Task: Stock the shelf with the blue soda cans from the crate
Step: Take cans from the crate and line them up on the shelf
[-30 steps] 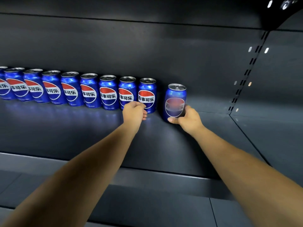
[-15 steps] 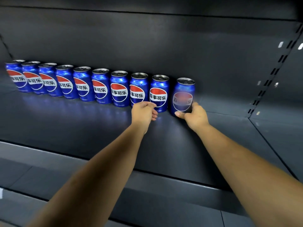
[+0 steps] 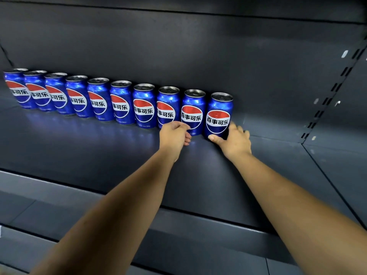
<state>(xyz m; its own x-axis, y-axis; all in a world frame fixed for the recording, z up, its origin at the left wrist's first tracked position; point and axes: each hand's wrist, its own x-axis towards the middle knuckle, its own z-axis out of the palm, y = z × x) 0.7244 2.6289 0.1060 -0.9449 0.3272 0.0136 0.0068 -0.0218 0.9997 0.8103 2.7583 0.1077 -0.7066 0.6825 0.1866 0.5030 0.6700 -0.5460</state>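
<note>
Fingers [image 3: 237, 129] of the right hand [image 3: 234, 142] curl round the end can [image 3: 219, 114]; left hand [image 3: 174, 135] loosely fisted.

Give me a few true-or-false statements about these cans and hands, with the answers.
1. Ten blue metal soda cans stand upright in one row on the dark grey metal shelf. True.
2. The right hand holds the rightmost can near its base. True.
3. The left hand lifts a can off the shelf. False: it sits with curled fingers in front of the ninth can, and every can stands on the shelf.
4. One can lies on its side. False: all are upright.
5. The shelf right of the rightmost can is full of cans. False: no cans stand there.
</note>
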